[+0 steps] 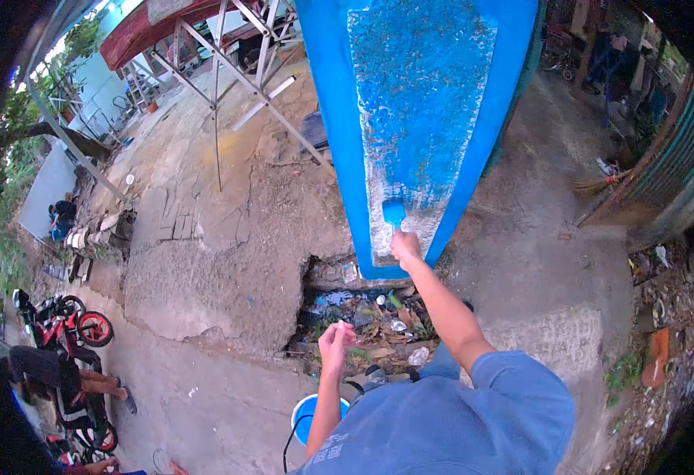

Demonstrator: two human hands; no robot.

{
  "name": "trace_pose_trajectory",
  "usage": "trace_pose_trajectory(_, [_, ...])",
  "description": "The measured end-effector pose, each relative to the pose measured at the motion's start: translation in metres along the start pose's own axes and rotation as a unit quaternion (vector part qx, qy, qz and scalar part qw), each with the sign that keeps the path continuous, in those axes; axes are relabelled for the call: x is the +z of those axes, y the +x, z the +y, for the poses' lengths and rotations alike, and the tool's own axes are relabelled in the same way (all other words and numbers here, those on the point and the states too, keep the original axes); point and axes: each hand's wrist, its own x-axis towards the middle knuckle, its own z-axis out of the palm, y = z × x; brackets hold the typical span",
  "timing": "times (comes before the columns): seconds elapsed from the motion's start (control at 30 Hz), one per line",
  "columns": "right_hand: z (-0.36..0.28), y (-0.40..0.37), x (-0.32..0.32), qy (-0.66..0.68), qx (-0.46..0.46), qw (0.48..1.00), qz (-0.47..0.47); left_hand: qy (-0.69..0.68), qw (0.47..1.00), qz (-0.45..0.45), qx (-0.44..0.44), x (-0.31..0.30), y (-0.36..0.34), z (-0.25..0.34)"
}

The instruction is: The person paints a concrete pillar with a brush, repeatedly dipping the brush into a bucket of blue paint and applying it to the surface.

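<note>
My right hand point(405, 247) is closed around the handle of a paintbrush point(394, 211). Its blue-coated bristles rest against the lower part of a pillar point(418, 87). The pillar has a smooth blue border and a rough middle panel, blue higher up and patchy grey-white near the bottom. My left hand point(336, 346) hangs over a debris-filled pit, fingers loosely bent and slightly apart, with nothing visible in them. Beside my left forearm stands a white bucket point(303, 421) with blue paint inside, partly hidden by the arm and shirt.
The pit point(379, 324) at the pillar's foot holds leaves and litter. Metal trestle legs point(220, 63) stand at upper left. Motorbikes point(74, 328) and people are at far left. A broom point(596, 182) and corrugated fence point(664, 150) line the right.
</note>
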Motion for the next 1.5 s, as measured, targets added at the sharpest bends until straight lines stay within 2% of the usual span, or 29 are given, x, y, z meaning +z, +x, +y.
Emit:
trace_pose_trajectory(0.1, [-0.044,0.007,0.013,-0.031,-0.037,0.999,0.018,0.014,1.000,-0.011,0.007,-0.001,0.004,0.006])
trace_pose_trajectory(0.17, [-0.068,0.022,0.019,-0.111,-0.137,0.984,0.030,0.026,0.999,-0.018,0.014,0.003,0.010,0.010])
trace_pose_trajectory(0.2, [-0.085,0.017,0.021,-0.112,-0.142,0.983,0.032,0.018,0.999,-0.027,0.027,0.006,0.016,0.012])
trace_pose_trajectory(0.33, [-0.169,-0.065,0.019,-0.046,-0.180,0.982,-0.023,0.008,0.999,-0.035,0.037,0.024,0.027,0.024])
trace_pose_trajectory(0.43, [-0.195,-0.085,0.015,0.008,-0.210,0.976,-0.050,0.006,0.997,-0.054,0.046,0.028,0.031,0.021])
trace_pose_trajectory(0.53, [-0.211,-0.096,0.011,-0.130,-0.429,0.893,0.044,0.020,0.997,-0.064,0.028,0.027,0.029,0.015])
trace_pose_trajectory(0.57, [-0.217,-0.100,0.011,-0.133,-0.428,0.893,0.044,0.019,0.997,-0.068,0.024,0.023,0.029,0.011])
trace_pose_trajectory(0.63, [-0.225,-0.112,0.013,-0.253,-0.560,0.780,0.117,0.017,0.997,-0.070,0.016,0.018,0.025,0.007])
trace_pose_trajectory(0.67, [-0.222,-0.108,0.014,-0.255,-0.559,0.780,0.115,0.011,0.998,-0.064,0.013,0.015,0.024,0.004])
trace_pose_trajectory(0.73, [-0.209,-0.094,0.017,-0.451,-0.458,0.754,0.131,0.005,0.999,-0.052,0.007,0.010,0.019,0.003])
trace_pose_trajectory(0.93, [-0.155,-0.090,0.018,-0.507,-0.429,0.737,0.126,-0.003,1.000,-0.019,0.013,-0.009,0.013,0.004])
trace_pose_trajectory(1.03, [-0.165,-0.105,0.020,-0.480,-0.433,0.753,0.124,-0.012,1.000,-0.012,0.009,-0.017,0.018,0.004])
trace_pose_trajectory(1.13, [-0.195,-0.129,0.027,-0.463,-0.461,0.743,0.143,-0.010,1.000,-0.015,0.005,-0.017,0.021,0.010])
trace_pose_trajectory(1.23, [-0.214,-0.120,0.033,-0.465,-0.460,0.741,0.151,0.003,1.000,-0.010,-0.006,-0.014,0.022,0.020])
trace_pose_trajectory(1.37, [-0.191,-0.094,0.032,-0.505,-0.448,0.723,0.149,-0.002,1.000,-0.021,0.021,-0.015,0.028,0.020])
trace_pose_trajectory(1.43, [-0.166,-0.091,0.027,-0.549,-0.443,0.697,0.130,-0.006,1.000,-0.015,0.023,-0.017,0.025,0.018])
trace_pose_trajectory(1.5, [-0.163,-0.097,0.024,-0.546,-0.443,0.700,0.124,0.007,1.000,-0.013,0.021,-0.018,0.024,0.019])
